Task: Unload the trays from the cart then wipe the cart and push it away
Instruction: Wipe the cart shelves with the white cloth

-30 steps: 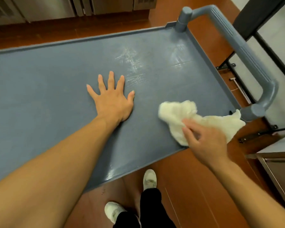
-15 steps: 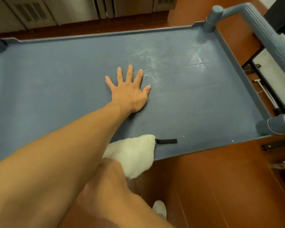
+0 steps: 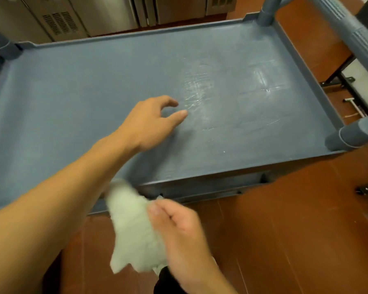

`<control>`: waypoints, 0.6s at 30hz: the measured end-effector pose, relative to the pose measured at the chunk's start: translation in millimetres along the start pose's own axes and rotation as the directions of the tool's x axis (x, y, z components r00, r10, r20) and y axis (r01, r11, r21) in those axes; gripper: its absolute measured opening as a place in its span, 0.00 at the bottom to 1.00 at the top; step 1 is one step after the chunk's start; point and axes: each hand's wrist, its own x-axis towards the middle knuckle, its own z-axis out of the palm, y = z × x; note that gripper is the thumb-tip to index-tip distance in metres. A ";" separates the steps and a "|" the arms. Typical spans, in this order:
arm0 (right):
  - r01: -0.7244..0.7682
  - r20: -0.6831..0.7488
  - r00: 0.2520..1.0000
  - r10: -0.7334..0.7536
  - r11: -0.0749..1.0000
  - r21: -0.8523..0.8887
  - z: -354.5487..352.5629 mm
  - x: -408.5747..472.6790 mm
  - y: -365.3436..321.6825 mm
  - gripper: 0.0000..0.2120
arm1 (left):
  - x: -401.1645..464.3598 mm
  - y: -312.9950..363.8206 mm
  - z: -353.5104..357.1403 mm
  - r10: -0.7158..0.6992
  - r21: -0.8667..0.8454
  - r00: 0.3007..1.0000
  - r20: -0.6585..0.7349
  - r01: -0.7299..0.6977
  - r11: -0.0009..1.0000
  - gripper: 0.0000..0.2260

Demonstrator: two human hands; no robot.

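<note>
Showing the wiping stage of the task, this head view looks down on the grey-blue cart (image 3: 94,85), whose top shelf carries no trays, so unloading appears complete. A low raised rim (image 3: 136,32) bounds the shelf on all visible sides, with corner posts at its left and right ends and a ribbed push handle (image 3: 353,37) along the right end; any wiping stroke must stop at this lip or lift over it. Pale streaks and scuffs (image 3: 198,88) lie on the right half of the shelf, and whether they are wet traces or wear cannot be told. Red-brown floor (image 3: 295,219) lies open on the near side, while steel cabinets (image 3: 106,13) stand close behind the far rim and a dark frame crowds the handle end, which suggests pushing room lies mainly toward the viewer's side. The left hand (image 3: 149,124), flat and spread on the shelf a second ago, has now lifted with fingers loosely curled, its grip holding nothing. The right hand (image 3: 179,228), formerly wiping on the shelf, has drawn off below the near edge, its grip pinching the white cloth (image 3: 134,232), which hangs over the floor; the pass along this edge seems finished.
</note>
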 end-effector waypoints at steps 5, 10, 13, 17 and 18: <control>0.153 -0.218 0.972 -0.090 0.944 0.293 -56.7 -42.1 -70.1 0.16 | -76.2 17.3 -15.3 -0.050 -0.326 0.989 -0.136 0.003 0.945 0.08; 0.216 -0.364 0.779 -0.511 0.764 -0.608 -141.8 -39.2 -152.9 0.24 | -81.5 -0.9 5.3 -0.089 -0.311 0.981 -0.170 0.033 0.950 0.05; 0.124 -0.369 0.698 -0.614 0.611 -0.782 -147.6 11.6 -158.5 0.12 | -71.2 -14.6 29.8 -0.112 -0.354 0.983 -0.146 0.054 0.934 0.04; -0.188 -0.261 0.842 -0.472 0.198 -0.962 -142.3 81.0 -124.2 0.11 | -69.6 -30.6 49.9 -0.211 -0.521 0.962 -0.173 0.092 0.848 0.11; -0.209 -0.273 0.845 -0.459 0.186 -0.960 -142.7 86.8 -119.0 0.11 | -70.5 -30.6 50.5 -0.223 -0.542 0.956 -0.191 0.086 0.836 0.14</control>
